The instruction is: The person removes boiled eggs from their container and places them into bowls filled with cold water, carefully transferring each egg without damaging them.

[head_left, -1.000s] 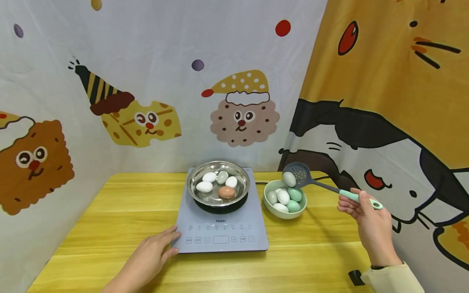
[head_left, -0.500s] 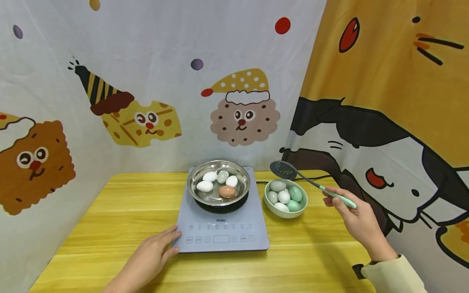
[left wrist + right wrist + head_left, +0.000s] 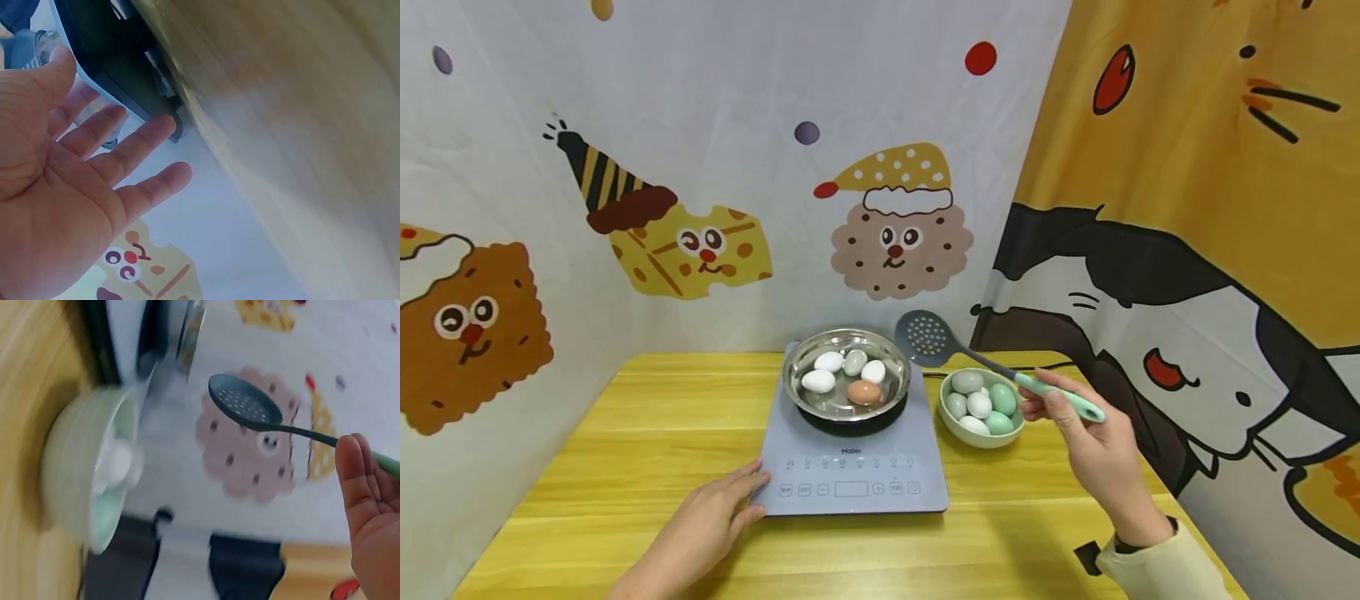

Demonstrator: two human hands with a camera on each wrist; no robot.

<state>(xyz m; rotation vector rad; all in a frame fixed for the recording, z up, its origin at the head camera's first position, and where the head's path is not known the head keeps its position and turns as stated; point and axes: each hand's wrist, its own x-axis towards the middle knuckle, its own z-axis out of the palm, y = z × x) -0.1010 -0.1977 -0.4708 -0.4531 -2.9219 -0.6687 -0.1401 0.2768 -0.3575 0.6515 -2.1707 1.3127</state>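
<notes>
My right hand (image 3: 1097, 450) grips the mint-green handle of a grey slotted spoon (image 3: 927, 337). The spoon's perforated head carries nothing and hangs just right of and above the rim of a steel pan (image 3: 835, 409). In the pan lie several white and greyish eggs and one brown egg (image 3: 864, 392). A pale green bowl (image 3: 981, 439), below the spoon's shaft, holds several white, grey and green eggs (image 3: 1002, 398). My left hand (image 3: 707, 521) touches the left front edge of a grey induction cooktop (image 3: 853, 467); its fingers look mostly straight in the left wrist view.
The cooktop stands on a wooden table (image 3: 647, 433), with the pan at its back. A black cord (image 3: 1045, 367) runs behind the bowl. Printed curtains (image 3: 737, 150) enclose the back and both sides.
The grey egg that lay on the slotted spoon has dropped into the bowl. My right hand has carried the bare spoon left toward the pan. The left hand has stayed put.
</notes>
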